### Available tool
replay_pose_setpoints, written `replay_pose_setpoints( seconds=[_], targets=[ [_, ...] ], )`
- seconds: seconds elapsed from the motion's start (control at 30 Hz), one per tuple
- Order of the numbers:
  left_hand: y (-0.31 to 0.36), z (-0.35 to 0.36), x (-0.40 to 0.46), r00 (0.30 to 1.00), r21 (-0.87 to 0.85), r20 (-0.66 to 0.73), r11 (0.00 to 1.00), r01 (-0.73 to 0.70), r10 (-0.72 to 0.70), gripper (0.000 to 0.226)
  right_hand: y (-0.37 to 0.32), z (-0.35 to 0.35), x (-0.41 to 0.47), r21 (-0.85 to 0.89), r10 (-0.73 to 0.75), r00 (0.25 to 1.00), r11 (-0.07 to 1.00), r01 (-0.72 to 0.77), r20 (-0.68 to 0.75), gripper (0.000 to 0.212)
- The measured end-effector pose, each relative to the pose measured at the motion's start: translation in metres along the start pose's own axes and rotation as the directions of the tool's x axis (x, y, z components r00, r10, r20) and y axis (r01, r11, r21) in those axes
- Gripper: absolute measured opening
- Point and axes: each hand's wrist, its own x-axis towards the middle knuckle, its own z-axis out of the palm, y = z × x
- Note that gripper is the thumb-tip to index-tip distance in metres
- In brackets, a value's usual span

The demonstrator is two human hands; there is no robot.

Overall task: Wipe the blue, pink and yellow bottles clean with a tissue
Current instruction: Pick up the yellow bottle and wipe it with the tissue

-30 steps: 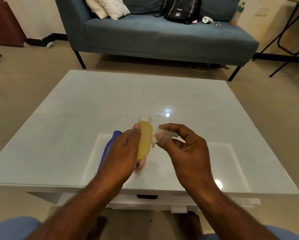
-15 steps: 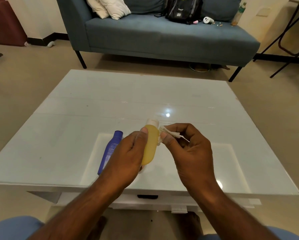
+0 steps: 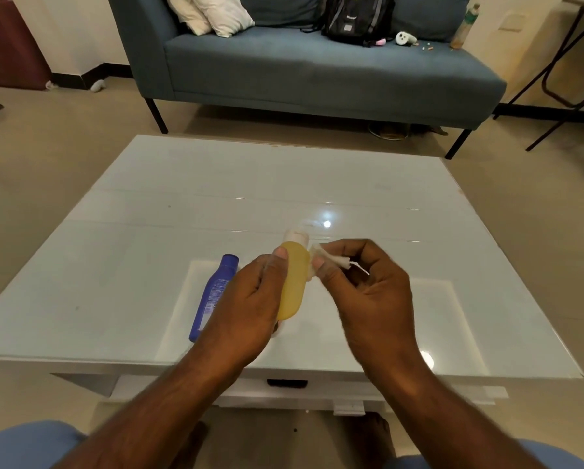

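The left hand (image 3: pixel 250 299) grips the yellow bottle (image 3: pixel 294 282) upright; the right hand (image 3: pixel 368 292) pinches a tissue (image 3: pixel 324 258) against its shoulder. The blue bottle (image 3: pixel 213 296) lies on the glossy white worktop (image 3: pixel 216 204) left of both hands, a sofa (image 3: pixel 317 69) beyond.

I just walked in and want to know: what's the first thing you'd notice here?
The yellow bottle held up over the near part of the white table stands out first: the left hand grips it while the right hand pinches a white tissue against its side. Beside the left hand, a blue bottle lies flat on the table.
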Motion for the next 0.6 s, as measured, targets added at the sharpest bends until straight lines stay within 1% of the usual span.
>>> replay_pose_setpoints(
  seconds=[0.1, 0.17, 0.2, 0.27, 0.3, 0.33, 0.37, 0.47, 0.53, 0.6],
  targets=[
    [-0.002, -0.002, 0.007, 0.999, -0.024, -0.039, 1.000, 0.002, -0.003, 0.020, 0.002, 0.006, -0.011, -0.044, -0.003, 0.996, 0.999, 0.007, 0.085, 0.011],
    [-0.001, -0.004, 0.008, 0.999, -0.040, -0.047, 0.999, -0.013, 0.011, 0.019, 0.001, 0.007, -0.011, -0.064, -0.016, 0.993, 0.998, 0.023, 0.113, 0.010],
    [-0.001, -0.004, 0.007, 0.999, -0.042, -0.049, 0.999, -0.015, 0.013, 0.021, 0.001, 0.006, -0.009, -0.064, -0.024, 0.994, 0.997, 0.031, 0.103, 0.009],
    [-0.001, -0.002, 0.005, 0.999, -0.030, -0.018, 0.999, -0.034, 0.034, 0.034, 0.000, 0.003, -0.003, -0.044, -0.027, 0.998, 0.999, 0.029, 0.049, 0.009],
    [-0.001, -0.001, 0.004, 1.000, -0.052, -0.004, 0.998, -0.031, 0.030, 0.035, 0.000, 0.002, -0.001, -0.036, -0.022, 0.999, 0.999, 0.023, 0.030, 0.010],
    [0.000, 0.000, 0.003, 1.000, -0.072, 0.000, 0.997, -0.007, 0.007, 0.031, 0.000, 0.002, -0.001, -0.036, -0.017, 0.999, 0.999, 0.018, 0.028, 0.010],
    [0.000, 0.000, 0.003, 1.000, -0.056, -0.019, 0.998, 0.014, -0.015, 0.029, 0.000, 0.003, -0.003, -0.039, -0.013, 0.999, 0.999, 0.015, 0.044, 0.009],
    [0.000, -0.002, 0.010, 0.999, -0.025, -0.048, 1.000, 0.012, -0.013, 0.022, 0.001, 0.006, -0.009, -0.058, -0.009, 0.995, 0.998, 0.015, 0.102, 0.008],
    [-0.001, -0.002, 0.009, 0.999, -0.030, -0.046, 0.999, 0.019, -0.020, 0.018, 0.000, 0.005, -0.005, -0.053, -0.016, 0.997, 0.998, 0.020, 0.074, 0.009],
    [0.000, 0.000, 0.006, 0.998, -0.019, -0.029, 0.998, 0.057, -0.058, 0.016, -0.001, 0.002, -0.001, -0.040, -0.014, 1.000, 0.999, 0.016, 0.028, 0.009]
  ],
)
